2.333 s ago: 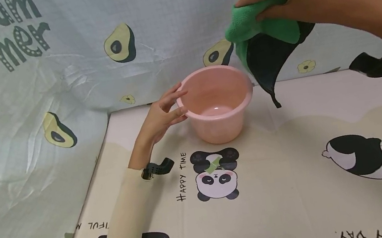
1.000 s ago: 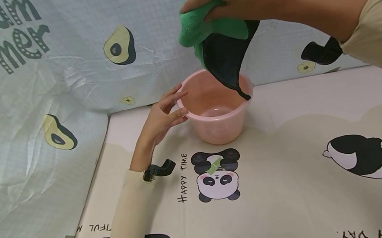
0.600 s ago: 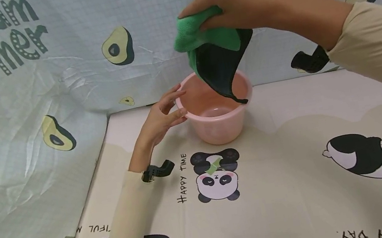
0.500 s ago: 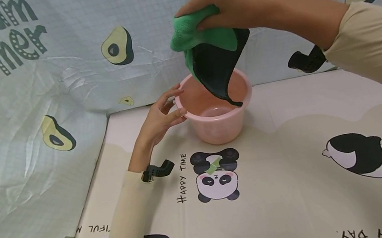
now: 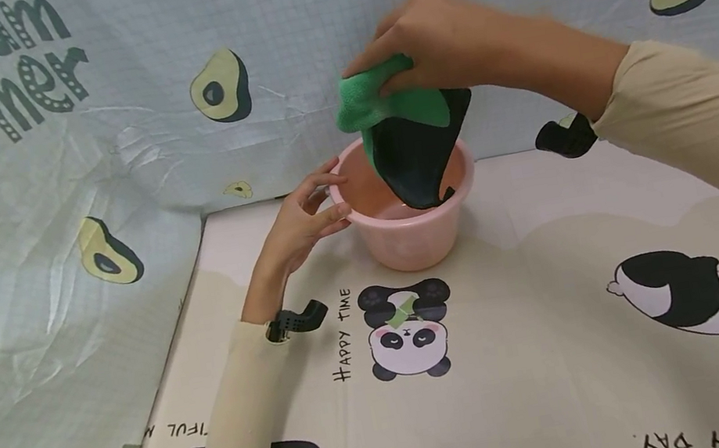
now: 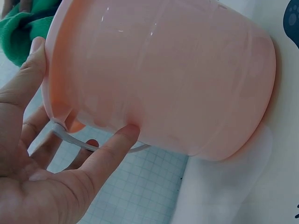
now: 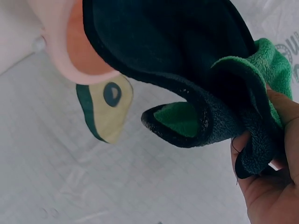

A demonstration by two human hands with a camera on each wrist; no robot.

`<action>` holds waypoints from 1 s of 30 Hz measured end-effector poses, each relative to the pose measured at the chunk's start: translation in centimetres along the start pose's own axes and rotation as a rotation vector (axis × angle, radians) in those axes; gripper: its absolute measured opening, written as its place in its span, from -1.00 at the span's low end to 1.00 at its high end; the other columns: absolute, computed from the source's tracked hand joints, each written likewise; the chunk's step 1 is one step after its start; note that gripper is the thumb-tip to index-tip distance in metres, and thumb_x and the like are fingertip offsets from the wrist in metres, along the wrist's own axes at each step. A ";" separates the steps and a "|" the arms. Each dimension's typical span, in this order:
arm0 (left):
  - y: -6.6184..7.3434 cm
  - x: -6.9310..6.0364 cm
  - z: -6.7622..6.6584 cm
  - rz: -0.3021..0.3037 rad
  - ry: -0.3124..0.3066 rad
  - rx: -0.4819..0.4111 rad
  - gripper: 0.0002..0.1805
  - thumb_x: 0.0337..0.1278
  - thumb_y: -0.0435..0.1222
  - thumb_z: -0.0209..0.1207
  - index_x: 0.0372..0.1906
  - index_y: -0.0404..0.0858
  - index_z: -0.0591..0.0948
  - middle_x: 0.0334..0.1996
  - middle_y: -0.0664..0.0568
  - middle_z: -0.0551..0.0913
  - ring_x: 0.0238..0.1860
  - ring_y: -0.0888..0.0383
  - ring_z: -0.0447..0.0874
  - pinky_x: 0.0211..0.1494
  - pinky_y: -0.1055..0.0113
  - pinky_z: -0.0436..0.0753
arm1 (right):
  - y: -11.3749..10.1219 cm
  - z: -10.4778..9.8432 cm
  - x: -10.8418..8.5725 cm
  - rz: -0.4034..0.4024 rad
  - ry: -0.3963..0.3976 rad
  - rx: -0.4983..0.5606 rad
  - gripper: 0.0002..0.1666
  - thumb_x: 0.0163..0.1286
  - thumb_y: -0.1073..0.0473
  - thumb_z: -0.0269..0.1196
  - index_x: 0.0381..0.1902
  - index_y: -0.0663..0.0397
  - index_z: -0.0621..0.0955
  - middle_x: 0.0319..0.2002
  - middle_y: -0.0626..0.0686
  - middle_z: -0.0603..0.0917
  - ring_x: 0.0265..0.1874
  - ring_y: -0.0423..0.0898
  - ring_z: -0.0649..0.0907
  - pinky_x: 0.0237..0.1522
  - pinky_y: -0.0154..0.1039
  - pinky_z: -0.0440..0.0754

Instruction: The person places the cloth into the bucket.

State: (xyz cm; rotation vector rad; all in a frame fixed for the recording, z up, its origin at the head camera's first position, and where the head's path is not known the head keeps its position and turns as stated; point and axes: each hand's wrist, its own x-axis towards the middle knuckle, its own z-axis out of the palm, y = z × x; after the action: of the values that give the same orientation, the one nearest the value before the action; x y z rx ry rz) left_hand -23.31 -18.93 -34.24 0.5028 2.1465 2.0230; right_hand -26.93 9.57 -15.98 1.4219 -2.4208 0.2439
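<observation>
A pink plastic bucket [image 5: 415,245] stands upright on the tabletop in the head view. My left hand [image 5: 302,222] holds its left rim, fingers spread; in the left wrist view, one fingertip [image 6: 127,133] presses the outer wall. Above the bucket my right hand [image 5: 443,43] pinches a bunched cloth [image 5: 415,155], green and fluffy on one side, black on the other. The cloth's black lower part hangs inside the bucket's mouth. In the right wrist view, the cloth's folds hide some of the right fingers. Part of the bucket's inside is behind the cloth.
A beige cover [image 5: 539,400] with printed pandas and lettering lies over the table. Behind and to the left hangs a pale sheet [image 5: 137,47] with avocado prints, close behind the bucket. A thin light handle [image 6: 77,141] is attached near the bucket's rim.
My right hand has brought the cloth leftward over the bucket, then lowered it so that its hanging part dips inside. The left hand and the bucket have stayed put.
</observation>
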 end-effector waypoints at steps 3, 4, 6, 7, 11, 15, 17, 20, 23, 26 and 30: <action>-0.1 0.0 0.0 -0.004 -0.001 -0.002 -0.47 0.22 -0.37 0.38 0.26 -0.36 0.51 0.54 0.32 0.20 0.55 0.09 0.15 0.13 0.09 0.73 | 0.2 0.7 -0.1 0.007 -0.018 0.027 -0.49 0.34 0.20 0.42 0.25 -0.08 0.67 0.03 0.22 0.75 0.01 0.18 0.71 0.04 0.13 0.74; -0.1 0.0 0.0 -0.006 0.000 -0.002 -0.47 0.22 -0.37 0.38 0.26 -0.36 0.52 0.54 0.33 0.20 0.55 0.09 0.16 0.14 0.09 0.73 | 0.3 0.9 -0.2 0.009 -0.023 0.035 -0.49 0.34 0.19 0.43 0.25 -0.08 0.68 0.03 0.21 0.75 0.02 0.18 0.71 0.05 0.12 0.74; -0.1 -0.1 0.0 -0.010 0.002 -0.001 -0.48 0.23 -0.39 0.37 0.27 -0.36 0.51 0.54 0.33 0.20 0.55 0.08 0.15 0.14 0.09 0.73 | 0.4 1.4 -0.2 0.015 -0.039 0.046 -0.49 0.33 0.19 0.43 0.25 -0.09 0.68 0.03 0.21 0.75 0.02 0.17 0.71 0.05 0.12 0.74; -0.1 -0.1 0.0 -0.013 0.004 0.000 -0.48 0.24 -0.40 0.36 0.27 -0.36 0.51 0.54 0.33 0.20 0.54 0.08 0.16 0.14 0.09 0.73 | 0.4 1.6 -0.2 0.015 -0.047 0.051 -0.49 0.33 0.18 0.43 0.24 -0.09 0.68 0.02 0.20 0.75 0.02 0.17 0.71 0.04 0.11 0.74; -0.1 -0.1 0.0 -0.020 0.007 0.005 -0.50 0.24 -0.43 0.35 0.26 -0.34 0.52 0.54 0.34 0.19 0.54 0.08 0.17 0.13 0.09 0.73 | 0.6 2.2 -0.2 0.000 -0.071 0.057 -0.50 0.32 0.19 0.44 0.23 -0.08 0.69 -0.01 0.20 0.76 -0.03 0.15 0.73 -0.03 0.08 0.75; -0.1 -0.1 0.0 -0.019 0.006 0.010 -0.52 0.23 -0.40 0.36 0.23 -0.30 0.54 0.53 0.35 0.20 0.54 0.07 0.16 0.14 0.07 0.73 | 0.7 2.8 -0.1 -0.006 -0.093 0.070 -0.51 0.31 0.20 0.45 0.22 -0.05 0.70 -0.04 0.20 0.77 -0.07 0.13 0.74 -0.08 0.05 0.76; -0.1 0.0 0.0 -0.017 0.006 0.014 -0.53 0.23 -0.38 0.37 0.22 -0.28 0.55 0.53 0.36 0.21 0.55 0.07 0.15 0.14 0.07 0.73 | 0.7 3.1 -0.1 0.007 -0.113 0.080 -0.50 0.33 0.19 0.44 0.23 -0.05 0.69 -0.03 0.20 0.77 -0.07 0.13 0.73 -0.07 0.05 0.76; -0.1 0.2 0.0 -0.016 0.006 0.022 -0.52 0.22 -0.35 0.38 0.23 -0.27 0.55 0.53 0.37 0.21 0.55 0.06 0.13 0.14 0.07 0.72 | 0.8 3.5 0.1 0.027 -0.133 0.093 -0.49 0.33 0.17 0.44 0.24 -0.04 0.68 -0.02 0.19 0.77 -0.05 0.12 0.72 -0.04 0.04 0.76; -0.1 0.3 -0.1 -0.021 0.012 0.019 -0.51 0.22 -0.35 0.38 0.23 -0.27 0.54 0.53 0.37 0.21 0.55 0.06 0.14 0.14 0.08 0.73 | 1.0 3.9 0.2 0.033 -0.152 0.102 -0.48 0.32 0.17 0.45 0.25 -0.05 0.68 -0.01 0.18 0.77 -0.04 0.11 0.72 -0.02 0.03 0.75; -0.1 0.2 -0.1 -0.025 0.017 0.011 -0.54 0.23 -0.39 0.36 0.22 -0.27 0.55 0.53 0.36 0.21 0.54 0.06 0.16 0.12 0.09 0.73 | 1.3 4.2 0.3 0.024 -0.167 0.117 -0.48 0.32 0.16 0.45 0.25 -0.04 0.68 0.01 0.16 0.77 -0.02 0.10 0.72 -0.01 0.03 0.74; 0.0 0.2 -0.1 -0.020 0.008 0.004 -0.54 0.23 -0.40 0.36 0.21 -0.27 0.55 0.54 0.33 0.20 0.54 0.06 0.17 0.13 0.09 0.73 | 1.7 4.6 0.3 0.019 -0.174 0.137 -0.48 0.32 0.15 0.45 0.24 -0.05 0.68 0.01 0.12 0.77 -0.03 0.08 0.72 0.00 0.02 0.74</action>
State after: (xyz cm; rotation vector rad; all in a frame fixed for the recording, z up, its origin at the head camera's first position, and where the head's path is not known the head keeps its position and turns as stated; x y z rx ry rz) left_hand -23.54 -18.95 -34.19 0.4727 2.1524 2.0141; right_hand -29.45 8.79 -20.17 1.5370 -2.6027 0.3077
